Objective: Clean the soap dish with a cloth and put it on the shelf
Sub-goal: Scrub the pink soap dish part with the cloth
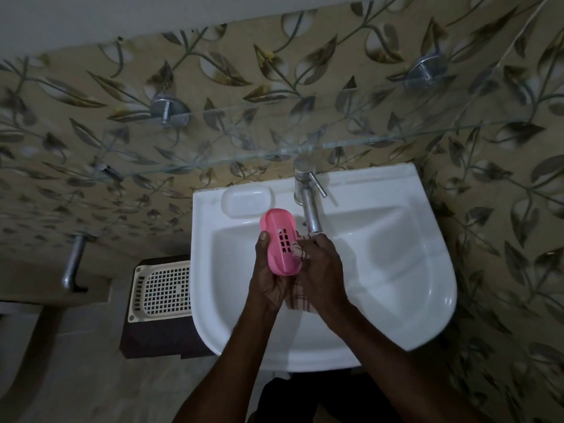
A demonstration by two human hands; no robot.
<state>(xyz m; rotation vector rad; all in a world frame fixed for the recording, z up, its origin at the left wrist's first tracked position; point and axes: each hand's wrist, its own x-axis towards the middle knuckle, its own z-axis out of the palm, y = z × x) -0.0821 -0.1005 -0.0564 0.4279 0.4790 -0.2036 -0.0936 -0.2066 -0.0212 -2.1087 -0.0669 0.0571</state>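
A pink plastic soap dish with square drain holes is held upright over the white basin. My left hand grips it from the left and below. My right hand presses a pale checked cloth against the dish's right side; more of the cloth hangs between my wrists. A clear glass shelf runs across the wall above the basin, held by metal brackets.
A steel tap stands at the basin's back, just right of the dish. A moulded soap recess lies behind it. A brown bin with a cream grid lid stands left of the basin. A metal rod sticks out further left.
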